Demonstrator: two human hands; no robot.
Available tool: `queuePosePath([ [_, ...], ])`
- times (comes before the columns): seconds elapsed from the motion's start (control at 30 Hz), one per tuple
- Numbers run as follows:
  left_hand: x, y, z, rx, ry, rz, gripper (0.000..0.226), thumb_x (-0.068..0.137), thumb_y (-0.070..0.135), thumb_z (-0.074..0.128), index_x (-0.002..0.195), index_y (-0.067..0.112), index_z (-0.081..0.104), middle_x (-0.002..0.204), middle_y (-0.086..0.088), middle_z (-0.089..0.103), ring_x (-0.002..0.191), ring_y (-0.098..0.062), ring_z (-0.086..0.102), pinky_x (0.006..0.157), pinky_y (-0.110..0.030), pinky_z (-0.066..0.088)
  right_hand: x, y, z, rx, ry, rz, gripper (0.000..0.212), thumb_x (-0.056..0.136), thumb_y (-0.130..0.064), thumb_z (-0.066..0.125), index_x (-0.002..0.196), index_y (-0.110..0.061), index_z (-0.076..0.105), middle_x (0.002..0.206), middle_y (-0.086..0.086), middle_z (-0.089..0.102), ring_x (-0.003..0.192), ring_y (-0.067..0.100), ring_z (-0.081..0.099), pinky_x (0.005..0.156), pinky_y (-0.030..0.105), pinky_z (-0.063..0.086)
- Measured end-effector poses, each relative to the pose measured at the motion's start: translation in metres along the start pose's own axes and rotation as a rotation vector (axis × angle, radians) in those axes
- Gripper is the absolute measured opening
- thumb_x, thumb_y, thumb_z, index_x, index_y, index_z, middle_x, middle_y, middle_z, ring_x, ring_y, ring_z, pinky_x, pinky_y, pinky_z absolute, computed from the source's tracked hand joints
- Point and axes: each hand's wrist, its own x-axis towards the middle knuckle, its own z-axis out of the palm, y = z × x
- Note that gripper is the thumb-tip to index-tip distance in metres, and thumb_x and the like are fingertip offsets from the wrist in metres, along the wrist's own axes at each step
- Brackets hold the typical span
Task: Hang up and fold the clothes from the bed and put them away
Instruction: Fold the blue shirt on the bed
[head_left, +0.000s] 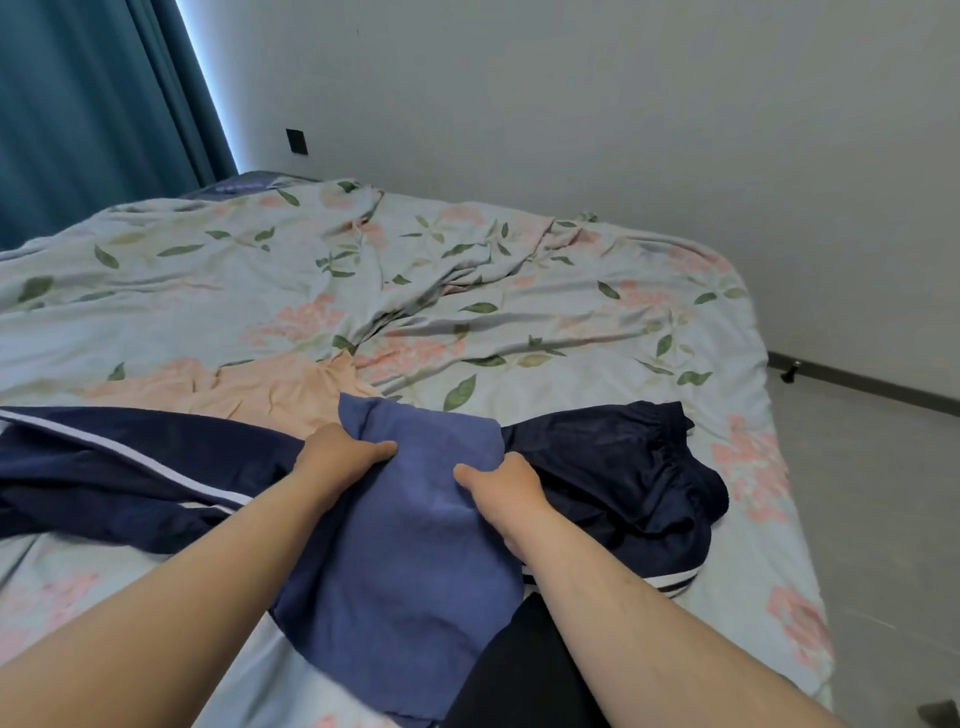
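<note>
A blue cloth garment (410, 561) lies over the near part of the bed (467, 291). My left hand (337, 457) grips its upper left part, thumb on top. Gripping the upper right part is my right hand (498, 488). Under the blue garment spreads a dark navy track garment with white stripes (135, 467), reaching left and right (623, 467). A peach garment (260, 389) lies flat just behind it. A black piece of cloth (524, 665) shows at the bottom, below my right forearm.
The bed carries a rumpled pale floral cover. A teal curtain (93, 104) hangs at the far left. A grey wall (571, 93) with a dark switch plate (296, 141) runs behind the bed. Bare grey floor (872, 509) lies to the right of the bed.
</note>
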Motion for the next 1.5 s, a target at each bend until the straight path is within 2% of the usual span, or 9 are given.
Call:
queuePosePath([
  [0.1, 0.001, 0.003, -0.008, -0.236, -0.135, -0.008, 0.033, 0.074, 0.029, 0.081, 0.097, 0.011, 0.067, 0.094, -0.007, 0.072, 0.087, -0.024, 0.067, 0.067, -0.034, 0.052, 0.009, 0.003, -0.001, 0.183, -0.019, 0.038, 0.027, 0.085, -0.029, 0.072, 0.103, -0.01, 0.065, 0.099, 0.007, 0.072, 0.09, 0.025, 0.07, 0.082, 0.039, 0.059],
  [0.27, -0.009, 0.008, -0.015, -0.529, -0.35, 0.008, 0.031, 0.083, 0.007, 0.072, 0.112, 0.014, 0.068, 0.105, -0.008, 0.076, 0.097, -0.03, 0.072, 0.085, -0.043, 0.056, 0.014, 0.007, -0.017, 0.416, -0.156, -0.003, 0.017, 0.087, -0.01, 0.068, 0.103, -0.013, 0.073, 0.094, 0.006, 0.078, 0.087, 0.025, 0.075, 0.076, 0.041, 0.061],
  [0.47, -0.019, 0.065, -0.001, -0.746, -0.46, 0.155, 0.037, 0.082, -0.01, 0.065, 0.113, 0.01, 0.068, 0.106, -0.01, 0.075, 0.094, -0.027, 0.073, 0.07, -0.034, 0.059, 0.022, -0.015, -0.071, 0.517, -0.051, -0.16, 0.031, 0.075, -0.008, 0.069, 0.105, -0.015, 0.069, 0.096, 0.005, 0.078, 0.087, 0.023, 0.075, 0.07, 0.036, 0.059],
  [0.67, -0.004, 0.154, 0.032, -0.74, -0.523, 0.129, 0.027, 0.081, -0.009, 0.06, 0.1, 0.004, 0.071, 0.095, -0.014, 0.076, 0.086, -0.03, 0.074, 0.058, -0.03, 0.058, 0.045, -0.046, -0.144, 0.471, 0.089, -0.227, 0.025, 0.079, 0.003, 0.063, 0.095, -0.014, 0.072, 0.084, 0.004, 0.078, 0.071, 0.019, 0.075, 0.055, 0.028, 0.056],
  [1.0, 0.023, 0.218, 0.047, -0.649, -0.488, 0.247, 0.035, 0.085, -0.012, 0.052, 0.113, 0.004, 0.066, 0.111, -0.018, 0.072, 0.102, -0.034, 0.069, 0.085, -0.044, 0.056, 0.072, -0.071, -0.192, 0.389, 0.215, -0.25, 0.032, 0.079, 0.006, 0.055, 0.091, -0.019, 0.07, 0.071, -0.003, 0.075, 0.059, 0.011, 0.071, 0.046, 0.023, 0.051],
  [1.2, -0.001, 0.146, 0.043, -0.105, -0.432, 0.593, 0.006, 0.085, -0.003, 0.065, 0.088, 0.001, 0.061, 0.088, -0.009, 0.057, 0.08, -0.023, 0.047, 0.074, -0.037, 0.041, 0.042, -0.017, -0.187, 0.125, 0.179, -0.349, 0.026, 0.082, 0.009, 0.06, 0.081, -0.015, 0.069, 0.079, -0.001, 0.069, 0.076, 0.012, 0.061, 0.069, 0.028, 0.051],
  [1.3, -0.015, 0.09, 0.032, -0.101, -0.388, 0.618, 0.023, 0.081, -0.003, 0.075, 0.093, 0.016, 0.069, 0.106, 0.001, 0.065, 0.092, -0.012, 0.06, 0.083, -0.021, 0.047, 0.014, 0.015, -0.173, -0.053, 0.029, -0.423, 0.021, 0.078, 0.008, 0.066, 0.071, -0.012, 0.069, 0.074, -0.003, 0.06, 0.074, 0.007, 0.051, 0.068, 0.024, 0.042],
  [1.4, -0.03, 0.043, 0.03, 0.134, -0.37, 0.848, 0.016, 0.074, 0.011, 0.08, 0.08, 0.026, 0.078, 0.132, -0.005, 0.06, 0.126, -0.013, 0.052, 0.103, -0.024, 0.038, 0.002, 0.051, -0.155, -0.401, 0.085, -0.397, 0.022, 0.082, 0.004, 0.062, 0.083, -0.01, 0.079, 0.126, 0.007, 0.058, 0.118, 0.014, 0.052, 0.098, 0.018, 0.038],
  [1.5, -0.028, 0.015, 0.044, 0.377, -0.306, 0.865, 0.03, 0.083, 0.001, 0.067, 0.087, 0.028, 0.08, 0.148, -0.003, 0.042, 0.139, -0.017, 0.038, 0.107, -0.023, 0.027, -0.006, 0.078, -0.141, -0.59, 0.072, -0.351, 0.03, 0.092, -0.003, 0.056, 0.095, -0.018, 0.081, 0.16, 0.007, 0.029, 0.148, 0.023, 0.024, 0.119, 0.027, 0.021],
])
